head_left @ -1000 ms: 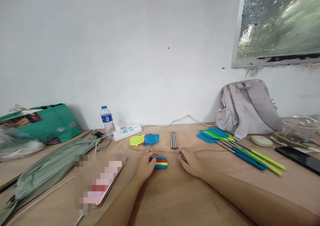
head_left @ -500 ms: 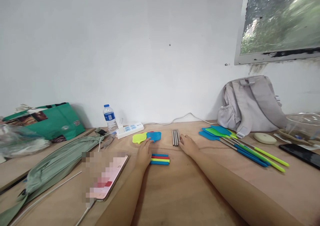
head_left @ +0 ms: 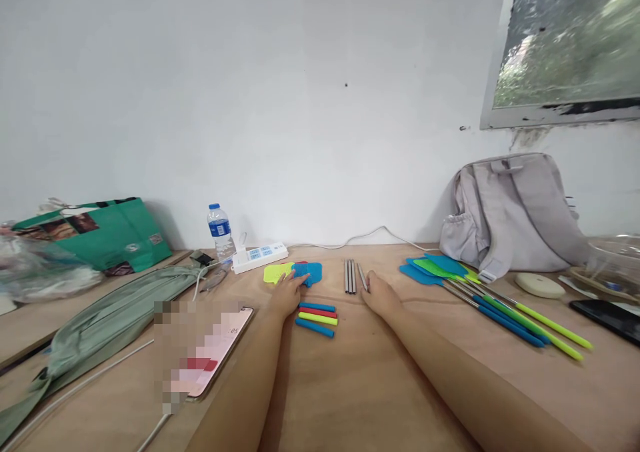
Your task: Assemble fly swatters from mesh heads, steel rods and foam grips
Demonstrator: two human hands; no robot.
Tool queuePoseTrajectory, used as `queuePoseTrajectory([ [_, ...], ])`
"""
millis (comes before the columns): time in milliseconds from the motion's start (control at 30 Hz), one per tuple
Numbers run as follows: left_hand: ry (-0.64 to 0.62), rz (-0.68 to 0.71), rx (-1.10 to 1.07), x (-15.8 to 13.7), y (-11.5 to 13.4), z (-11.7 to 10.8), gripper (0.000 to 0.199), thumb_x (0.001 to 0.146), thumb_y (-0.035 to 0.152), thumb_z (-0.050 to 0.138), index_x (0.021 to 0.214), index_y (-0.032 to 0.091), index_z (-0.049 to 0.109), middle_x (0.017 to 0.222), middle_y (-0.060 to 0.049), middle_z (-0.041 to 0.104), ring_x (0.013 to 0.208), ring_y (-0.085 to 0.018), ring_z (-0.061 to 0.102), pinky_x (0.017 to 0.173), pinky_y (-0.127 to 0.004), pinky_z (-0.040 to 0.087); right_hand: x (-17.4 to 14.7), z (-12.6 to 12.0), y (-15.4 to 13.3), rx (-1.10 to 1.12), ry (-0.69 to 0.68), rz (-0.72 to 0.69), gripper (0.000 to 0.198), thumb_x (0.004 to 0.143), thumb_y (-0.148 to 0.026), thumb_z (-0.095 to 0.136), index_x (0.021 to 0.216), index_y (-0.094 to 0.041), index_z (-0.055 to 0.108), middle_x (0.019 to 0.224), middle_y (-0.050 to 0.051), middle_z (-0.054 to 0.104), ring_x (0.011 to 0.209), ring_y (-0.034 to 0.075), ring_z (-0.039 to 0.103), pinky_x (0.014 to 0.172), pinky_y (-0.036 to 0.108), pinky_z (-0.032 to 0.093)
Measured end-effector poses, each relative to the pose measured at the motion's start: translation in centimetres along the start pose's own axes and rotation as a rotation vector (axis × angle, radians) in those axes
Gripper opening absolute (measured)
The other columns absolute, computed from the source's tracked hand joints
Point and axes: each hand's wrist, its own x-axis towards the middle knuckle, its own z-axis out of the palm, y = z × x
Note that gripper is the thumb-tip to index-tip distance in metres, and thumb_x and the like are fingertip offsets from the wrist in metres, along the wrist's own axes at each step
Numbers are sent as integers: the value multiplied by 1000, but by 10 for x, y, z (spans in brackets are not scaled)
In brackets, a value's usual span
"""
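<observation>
My left hand (head_left: 289, 294) rests with fingers spread at the near edge of a yellow fly swatter head (head_left: 273, 273) and a blue fly swatter head (head_left: 313, 274); a bit of red shows behind them. Several coloured handle tubes (head_left: 319, 319) in blue, red and yellow lie just right of its wrist. My right hand (head_left: 381, 295) has its fingertips closed on the near end of one thin metal tube (head_left: 362, 276), which tilts slightly. Left of that tube, a few metal tubes (head_left: 350, 277) lie side by side on the wooden table.
Several assembled fly swatters (head_left: 490, 299) lie at right, before a grey backpack (head_left: 510, 215). A black phone (head_left: 607, 317) and a white case (head_left: 540, 285) lie beyond. At left are a charging phone (head_left: 220, 355), green cloth bag (head_left: 125, 312), power strip (head_left: 260, 257) and water bottle (head_left: 219, 229).
My right hand has drawn one metal tube rightward, apart from the others. My left hand has shifted slightly left, and the coloured handle tubes are now fanned a little apart.
</observation>
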Motion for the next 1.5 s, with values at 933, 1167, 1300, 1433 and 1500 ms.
queuePoseTrajectory([
  [933, 182, 62, -224, -5, 24, -33, 24, 78, 33, 45, 90, 25, 63, 96, -4, 64, 95, -21, 56, 89, -33, 39, -73, -50, 56, 907, -51, 102, 42, 70, -54, 48, 94, -20, 49, 69, -1, 54, 46, 9, 38, 44, 24, 30],
  [1167, 452, 52, -238, 18, 118, -63, 26, 86, 27, 28, 90, 18, 53, 89, -5, 56, 89, -19, 52, 83, -32, 40, -86, -74, 68, 695, 102, -82, 24, 77, -43, 38, 84, -21, 46, 68, 0, 49, 61, 14, 46, 57, 28, 39],
  [1300, 74, 225, -278, 5, 171, -70, 29, 87, 34, 28, 82, 21, 53, 82, -1, 54, 79, -16, 52, 72, -27, 41, -84, -93, 70, 528, 82, -195, 9, 76, -24, 36, 67, -22, 38, 62, -1, 41, 58, 14, 42, 55, 27, 36],
  [1433, -145, 409, -89, -16, 193, -71, 31, 72, 51, 51, 86, 23, 57, 84, -1, 51, 77, -18, 51, 68, -28, 38, -88, -102, 68, 312, -14, -379, 12, 72, -15, 33, 63, -21, 37, 64, 1, 44, 65, 16, 43, 60, 29, 36],
  [1500, -160, 468, 14, -20, 193, -68, 31, 65, 50, 59, 81, 23, 57, 83, -2, 51, 77, -20, 50, 69, -30, 36, -92, -100, 65, 268, -57, -437, 13, 73, -13, 32, 66, -21, 40, 68, 2, 48, 68, 17, 45, 63, 30, 36],
])
